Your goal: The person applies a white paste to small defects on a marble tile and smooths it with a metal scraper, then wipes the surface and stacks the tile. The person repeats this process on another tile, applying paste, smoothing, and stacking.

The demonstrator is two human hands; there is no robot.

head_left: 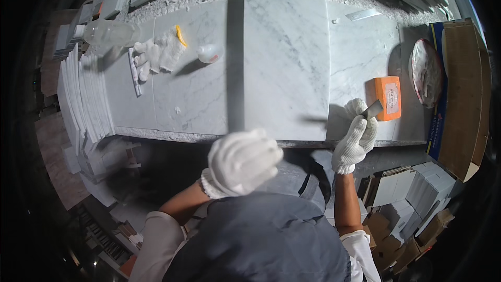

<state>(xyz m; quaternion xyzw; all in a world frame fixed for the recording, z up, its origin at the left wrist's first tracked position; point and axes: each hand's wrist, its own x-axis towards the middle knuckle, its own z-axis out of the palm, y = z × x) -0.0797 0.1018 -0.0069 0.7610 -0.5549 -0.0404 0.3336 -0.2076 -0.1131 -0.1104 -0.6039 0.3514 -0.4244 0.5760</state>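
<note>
My right hand, in a white knitted glove, is closed on a small flat grey blade-like piece at the front right of the worktop. Just beyond it sits an orange hand pad block with a pale label. My left hand, also gloved, hovers before the table's front edge, smeared by motion, so its grip does not show clearly. In front of both hands a pale grey-veined marble slab lies raised above the stone surface beneath.
On the left lie a loose white glove, a small white rounded bottle, a white stick-like item and a clear bottle. White tiles stack beyond them. A cardboard box and plastic-wrapped bundle stand right.
</note>
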